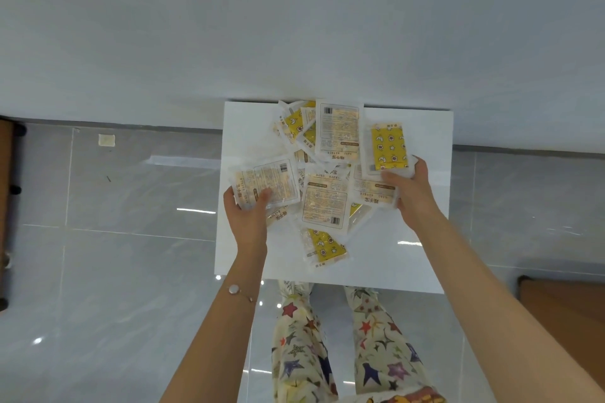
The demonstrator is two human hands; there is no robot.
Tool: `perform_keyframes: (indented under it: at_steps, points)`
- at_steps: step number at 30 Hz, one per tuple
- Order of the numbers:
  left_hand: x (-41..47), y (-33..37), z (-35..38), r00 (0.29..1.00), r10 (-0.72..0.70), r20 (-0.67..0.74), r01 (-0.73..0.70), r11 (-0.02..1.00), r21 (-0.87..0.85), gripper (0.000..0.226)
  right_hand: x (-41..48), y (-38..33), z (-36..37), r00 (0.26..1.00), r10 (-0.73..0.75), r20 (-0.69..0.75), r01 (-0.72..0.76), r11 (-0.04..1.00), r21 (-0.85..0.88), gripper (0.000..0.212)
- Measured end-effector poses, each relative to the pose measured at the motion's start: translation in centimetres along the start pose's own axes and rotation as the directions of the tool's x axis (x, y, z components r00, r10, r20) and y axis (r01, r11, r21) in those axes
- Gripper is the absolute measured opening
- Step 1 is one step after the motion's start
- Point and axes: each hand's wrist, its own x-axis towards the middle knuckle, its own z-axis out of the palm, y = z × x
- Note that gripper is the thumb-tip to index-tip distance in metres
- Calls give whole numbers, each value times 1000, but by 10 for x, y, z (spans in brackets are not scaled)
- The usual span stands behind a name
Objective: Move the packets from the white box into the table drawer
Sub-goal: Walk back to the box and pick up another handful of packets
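Several hand-warmer packets, white-backed and yellow-fronted, lie heaped on a white flat surface (386,258) in front of me. My left hand (247,216) grips a white-backed packet (265,181) at the heap's left edge. My right hand (414,193) holds a yellow patterned packet (389,147), with another white packet under its fingers. A lone yellow packet (324,247) lies nearest to me. A white-backed packet (339,129) leans at the far side. No box walls or drawer can be made out.
A pale wall rises behind the white surface. Grey glossy floor tiles spread all around. Brown furniture edges show at the far left (5,206) and lower right (563,314). My legs in star-print trousers (327,337) stand just below the surface.
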Motion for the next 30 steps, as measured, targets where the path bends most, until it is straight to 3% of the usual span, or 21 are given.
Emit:
perform_keyframes:
  at_steps: [7,12,21,25,30]
  points:
    - [-24,22,-32,999,-35,13,36,989,-144,53,-34,-18,-14,993,-112,-21,107,979,-173,57]
    - [-75,73,-52,1000,-19,18,22,984,-176,51,-101,-51,3,975,-155,158,194,943,-271,51]
    - [-190,158,-138,981,190,48,-182,973,-144,57,-240,-130,63,909,-190,371,314,898,-307,45]
    - [-237,168,-207,972,227,-67,-235,960,-152,55,-298,-139,102,854,-150,497,367,853,-372,55]
    - [-277,161,-296,933,234,-273,-297,929,-221,55,-363,-126,155,752,-86,654,472,762,-443,45]
